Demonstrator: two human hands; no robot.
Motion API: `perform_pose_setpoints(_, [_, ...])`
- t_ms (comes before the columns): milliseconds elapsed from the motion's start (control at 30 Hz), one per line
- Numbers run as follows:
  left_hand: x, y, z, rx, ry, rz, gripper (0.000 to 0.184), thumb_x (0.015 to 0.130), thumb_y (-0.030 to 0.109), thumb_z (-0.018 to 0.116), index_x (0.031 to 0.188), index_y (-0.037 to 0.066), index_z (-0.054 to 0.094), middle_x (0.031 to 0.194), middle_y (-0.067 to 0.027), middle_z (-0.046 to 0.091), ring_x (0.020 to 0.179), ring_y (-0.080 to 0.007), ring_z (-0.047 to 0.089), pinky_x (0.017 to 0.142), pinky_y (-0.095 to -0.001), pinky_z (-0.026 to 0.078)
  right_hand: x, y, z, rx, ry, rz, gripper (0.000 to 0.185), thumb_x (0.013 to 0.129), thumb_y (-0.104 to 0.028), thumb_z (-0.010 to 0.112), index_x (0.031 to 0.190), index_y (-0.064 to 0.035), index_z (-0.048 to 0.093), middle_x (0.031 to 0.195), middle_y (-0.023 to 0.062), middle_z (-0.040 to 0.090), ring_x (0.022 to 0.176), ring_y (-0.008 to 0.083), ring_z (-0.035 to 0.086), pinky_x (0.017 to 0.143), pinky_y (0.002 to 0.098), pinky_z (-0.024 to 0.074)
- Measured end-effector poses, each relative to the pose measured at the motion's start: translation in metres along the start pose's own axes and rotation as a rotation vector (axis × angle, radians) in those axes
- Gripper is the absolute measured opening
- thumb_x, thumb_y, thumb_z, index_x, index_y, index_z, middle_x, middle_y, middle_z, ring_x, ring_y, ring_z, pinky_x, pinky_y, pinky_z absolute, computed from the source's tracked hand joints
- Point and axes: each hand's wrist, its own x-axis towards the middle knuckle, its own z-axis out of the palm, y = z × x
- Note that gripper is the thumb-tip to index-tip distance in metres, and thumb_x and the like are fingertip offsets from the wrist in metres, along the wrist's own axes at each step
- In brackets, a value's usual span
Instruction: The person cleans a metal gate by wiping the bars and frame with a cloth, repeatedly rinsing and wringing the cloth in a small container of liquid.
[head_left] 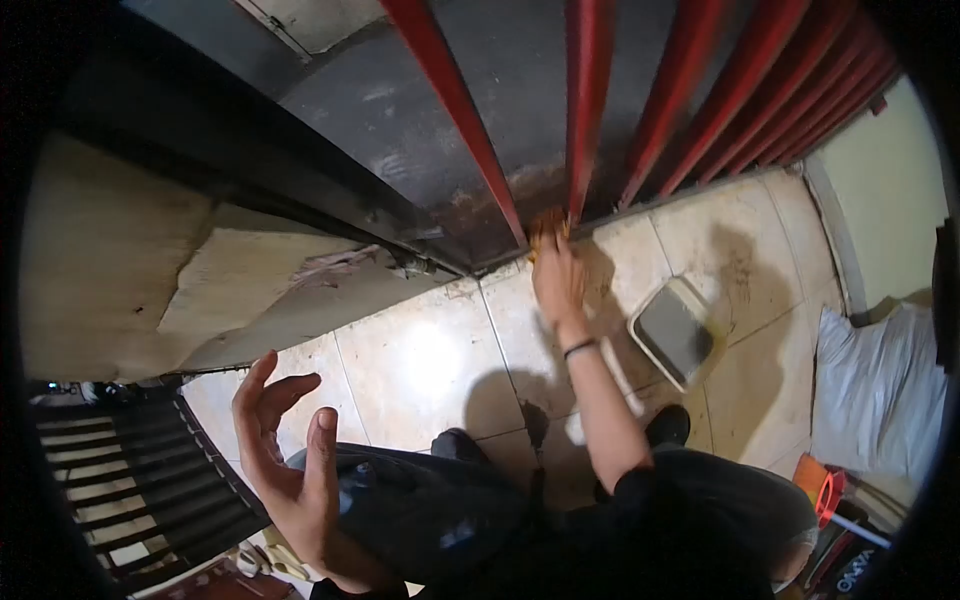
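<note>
My right hand [558, 275] reaches down to the foot of the red metal bars [590, 100], its fingers closed on a small orange-brown cloth or sponge [549, 228] between two bars, at the floor's edge. My left hand [285, 440] is raised at the lower left, fingers apart and slightly bent, with nothing in it. To the right of my right forearm, a pale square container [675, 333] with a grey inside stands on the tiled floor [420, 365]. A dark band circles my right wrist.
A peeling wooden panel [240, 280] and a dark metal beam stand at the left. A black slatted rack [150, 490] lies at the lower left. At the right are a white sack [870, 390] and an orange brush or dustpan [822, 487]. My shoes are below.
</note>
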Motion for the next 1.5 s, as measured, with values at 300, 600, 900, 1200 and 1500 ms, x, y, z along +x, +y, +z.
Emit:
perform_pose_setpoints(300, [-0.001,-0.001,-0.003,0.005,-0.019,0.049,0.059,0.084,0.014,0.075,0.137,-0.001,0.054,0.106,-0.0147,0.07,0.105,-0.0238,0.065,0.102,-0.0421,0.044,0.004,0.004,0.0,0.072,0.048,-0.046,0.042,0.097,-0.009,0.047,0.137,-0.0013,0.051,0.15,0.0225,0.048,0.102,0.0439,0.068,0.087,0.054,0.0551])
perform_pose_setpoints(600, [0.001,0.0,-0.004,-0.008,0.012,-0.001,0.058,0.084,0.014,0.074,0.137,-0.002,0.055,0.107,-0.0144,0.07,0.105,-0.0232,0.066,0.1,-0.0405,0.045,-0.007,-0.007,-0.011,0.312,0.174,-0.064,0.051,0.092,-0.005,0.051,0.143,-0.0022,0.053,0.145,0.0212,0.054,0.127,0.0402,0.057,0.104,0.0446,0.0484])
perform_pose_setpoints(900, [0.005,-0.006,0.001,0.015,-0.016,0.04,0.056,0.089,0.018,0.072,0.138,-0.002,0.053,0.105,-0.0133,0.069,0.103,-0.0211,0.064,0.099,-0.0364,0.043,0.007,0.001,0.005,0.386,0.239,-0.099,0.046,0.094,-0.01,0.055,0.14,-0.0059,0.056,0.14,0.0229,0.058,0.122,0.0426,0.059,0.101,0.0471,0.0522])
perform_pose_setpoints(1200, [0.003,0.007,0.016,-0.023,-0.053,0.081,0.055,0.09,0.017,0.072,0.138,-0.001,0.053,0.104,-0.012,0.069,0.104,-0.0196,0.064,0.098,-0.0358,0.044,-0.03,0.052,0.043,0.6,-0.017,-0.23,0.035,0.09,-0.005,0.053,0.121,-0.0022,0.069,0.115,0.0252,0.069,0.104,0.0402,0.067,0.089,0.0449,0.0543])
perform_pose_setpoints(1500, [-0.008,0.003,0.014,-0.007,-0.049,0.104,0.054,0.094,0.018,0.07,0.141,-0.002,0.05,0.107,-0.0111,0.068,0.104,-0.018,0.064,0.097,-0.0339,0.045,-0.016,-0.017,-0.035,1.218,0.304,0.141,0.036,0.098,-0.02,0.061,0.127,0.0027,0.058,0.119,0.0187,0.065,0.111,0.027,0.062,0.098,0.0359,0.0474])
